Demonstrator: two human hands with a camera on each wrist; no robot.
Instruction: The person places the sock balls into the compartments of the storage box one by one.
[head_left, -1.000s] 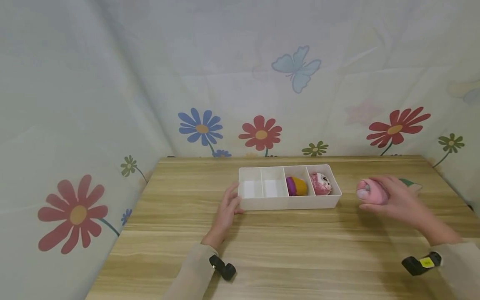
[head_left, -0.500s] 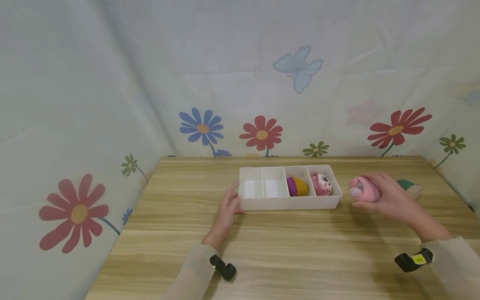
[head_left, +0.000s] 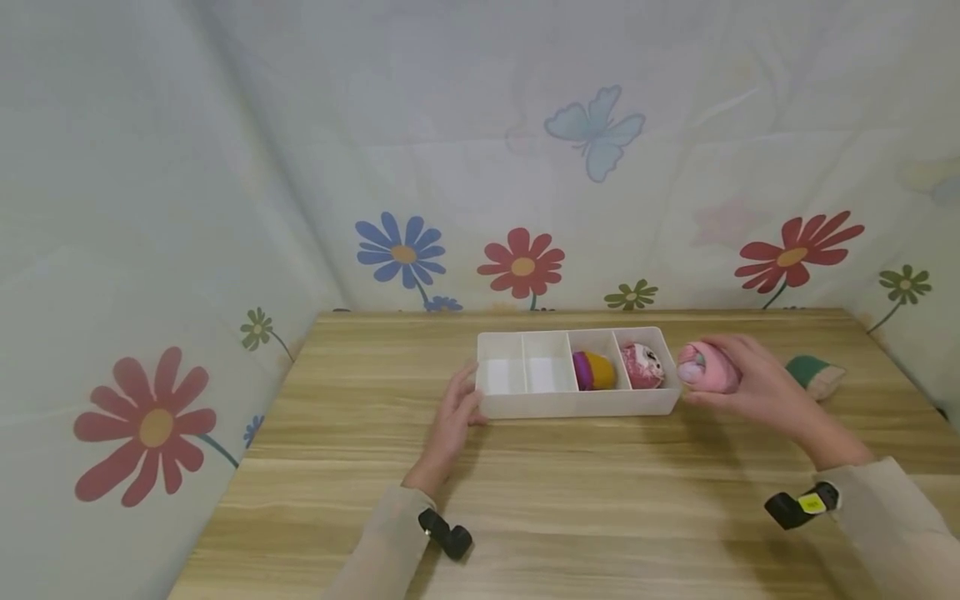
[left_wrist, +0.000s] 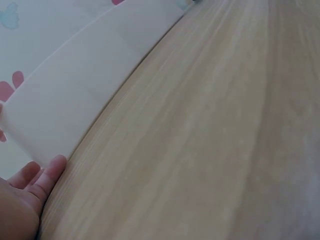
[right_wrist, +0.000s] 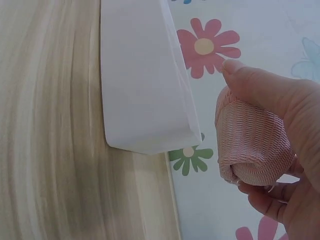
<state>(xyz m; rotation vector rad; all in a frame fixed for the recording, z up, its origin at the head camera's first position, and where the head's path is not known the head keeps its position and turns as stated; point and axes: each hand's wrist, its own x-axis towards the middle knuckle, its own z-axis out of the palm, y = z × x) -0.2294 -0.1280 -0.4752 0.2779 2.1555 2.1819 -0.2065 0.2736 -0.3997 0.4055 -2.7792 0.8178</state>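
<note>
- My right hand (head_left: 757,379) grips a rolled pink sock (head_left: 708,367), fingers curled round it, holding it in the air just beside the right end of the white divider tray (head_left: 577,405).
- My left hand (head_left: 454,414) rests with relaxed fingers against the tray's left end, flat on the wooden bench (head_left: 570,492).
- Just past the sock, the tray's nearest compartment holds a pink-and-white roll (head_left: 642,365); the next one holds a purple-and-yellow roll (head_left: 594,371).
- Behind my right hand, a green-and-cream roll (head_left: 814,375) lies on the bench.
- The right wrist view shows the sock (right_wrist: 252,147) clear of the tray wall (right_wrist: 142,85).
</note>
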